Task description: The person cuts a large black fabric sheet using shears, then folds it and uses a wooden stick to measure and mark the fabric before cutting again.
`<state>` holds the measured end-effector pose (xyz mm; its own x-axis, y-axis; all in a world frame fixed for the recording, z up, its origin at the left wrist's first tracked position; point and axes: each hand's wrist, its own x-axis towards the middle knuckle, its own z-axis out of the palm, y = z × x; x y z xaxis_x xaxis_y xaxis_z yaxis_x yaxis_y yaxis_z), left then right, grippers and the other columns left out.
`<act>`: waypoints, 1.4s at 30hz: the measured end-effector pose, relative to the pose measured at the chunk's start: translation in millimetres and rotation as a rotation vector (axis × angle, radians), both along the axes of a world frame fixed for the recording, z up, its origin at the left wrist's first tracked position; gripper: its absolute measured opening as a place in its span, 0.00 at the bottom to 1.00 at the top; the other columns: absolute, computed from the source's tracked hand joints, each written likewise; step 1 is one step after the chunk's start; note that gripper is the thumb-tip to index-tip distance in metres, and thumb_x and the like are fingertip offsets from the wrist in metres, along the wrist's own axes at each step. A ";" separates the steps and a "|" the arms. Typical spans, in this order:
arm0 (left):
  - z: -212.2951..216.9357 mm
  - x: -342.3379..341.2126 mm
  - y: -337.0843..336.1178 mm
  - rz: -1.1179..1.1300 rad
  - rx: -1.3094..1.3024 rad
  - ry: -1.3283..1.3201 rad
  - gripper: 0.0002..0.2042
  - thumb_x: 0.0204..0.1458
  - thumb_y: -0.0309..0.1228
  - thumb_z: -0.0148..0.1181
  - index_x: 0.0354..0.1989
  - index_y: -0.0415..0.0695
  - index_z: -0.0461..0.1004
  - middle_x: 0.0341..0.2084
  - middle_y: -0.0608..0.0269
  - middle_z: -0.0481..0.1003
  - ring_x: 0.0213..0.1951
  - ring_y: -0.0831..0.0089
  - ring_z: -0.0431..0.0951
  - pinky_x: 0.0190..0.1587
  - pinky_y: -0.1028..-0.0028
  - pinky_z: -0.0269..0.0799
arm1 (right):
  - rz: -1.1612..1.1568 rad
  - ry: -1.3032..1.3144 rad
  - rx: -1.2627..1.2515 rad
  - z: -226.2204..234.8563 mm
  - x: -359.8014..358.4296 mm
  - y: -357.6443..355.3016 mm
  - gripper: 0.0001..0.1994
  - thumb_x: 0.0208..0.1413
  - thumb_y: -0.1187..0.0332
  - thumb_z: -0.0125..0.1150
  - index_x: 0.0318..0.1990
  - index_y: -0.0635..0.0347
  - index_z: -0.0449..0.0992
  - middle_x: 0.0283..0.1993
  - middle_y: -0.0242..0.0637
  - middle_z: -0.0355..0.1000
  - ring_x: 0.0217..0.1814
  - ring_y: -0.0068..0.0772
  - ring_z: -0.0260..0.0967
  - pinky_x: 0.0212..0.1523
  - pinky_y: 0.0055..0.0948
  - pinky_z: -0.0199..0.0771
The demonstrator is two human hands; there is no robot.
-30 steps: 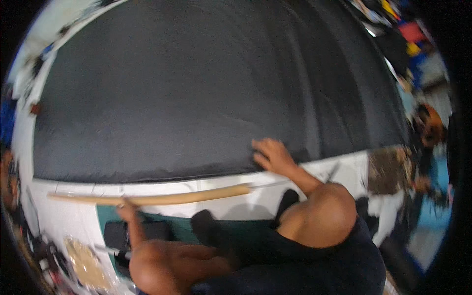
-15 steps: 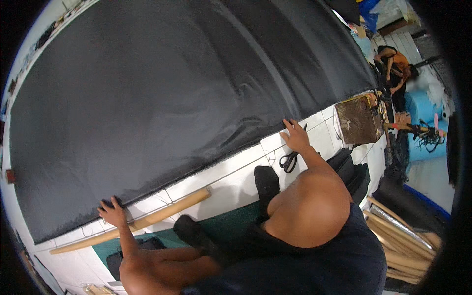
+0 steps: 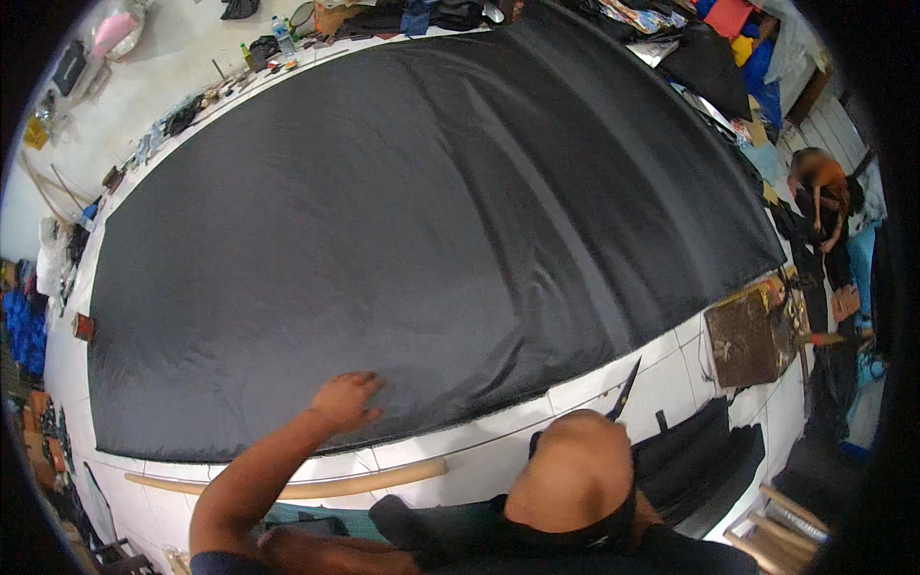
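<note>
A wide sheet of black fabric (image 3: 316, 240) is spread over the white floor. It lies smooth on the left and has long folds toward the right. On its near part rests my left hand (image 3: 347, 402), open, palm down, its fingers pointing right. My right hand is hidden behind my raised knee; only a bit of that arm shows beside it. Dark-bladed scissors (image 3: 627, 385) stick out past the knee, close to the fabric's near edge, with their handles mostly hidden. Whether my right hand touches them cannot be seen.
A long cardboard tube (image 3: 364, 482) lies before my feet. Folded black cloth (image 3: 700, 455) is to the right of my knee, and a worn brown board (image 3: 743, 340) lies beyond. Bottles (image 3: 283, 38) and clutter line the far edge. Another person (image 3: 822, 192) bends over at far right.
My left hand has moved from the fabric's near edge rightward and inward onto the sheet. My right hand has left the edge and gone behind my knee. The view has tilted upward.
</note>
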<state>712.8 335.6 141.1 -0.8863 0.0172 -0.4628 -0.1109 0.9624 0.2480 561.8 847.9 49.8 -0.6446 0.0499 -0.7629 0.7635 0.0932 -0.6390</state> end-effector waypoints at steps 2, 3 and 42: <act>-13.9 -44.8 43.0 -0.056 0.048 -0.016 0.29 0.57 0.47 0.56 0.64 0.47 0.65 0.64 0.47 0.63 0.64 0.49 0.64 0.65 0.55 0.61 | -0.099 -0.024 -0.127 11.2 -9.1 2.9 0.12 0.63 0.59 0.55 0.40 0.60 0.72 0.33 0.40 0.70 0.36 0.40 0.65 0.40 0.40 0.69; -18.7 -65.0 68.2 -0.058 0.073 -0.027 0.30 0.57 0.47 0.56 0.65 0.46 0.63 0.64 0.46 0.62 0.65 0.48 0.62 0.67 0.56 0.58 | -0.127 -0.036 -0.177 16.6 -11.2 3.8 0.11 0.63 0.60 0.55 0.39 0.60 0.72 0.33 0.39 0.70 0.35 0.39 0.64 0.40 0.38 0.69; -116.2 -112.2 280.0 0.242 0.257 0.472 0.27 0.46 0.25 0.61 0.59 0.41 0.67 0.52 0.55 0.68 0.58 0.55 0.66 0.65 0.37 0.51 | 0.948 -0.281 -0.070 36.8 23.6 10.2 0.27 0.57 0.40 0.58 0.42 0.59 0.73 0.32 0.38 0.74 0.35 0.35 0.71 0.37 0.38 0.70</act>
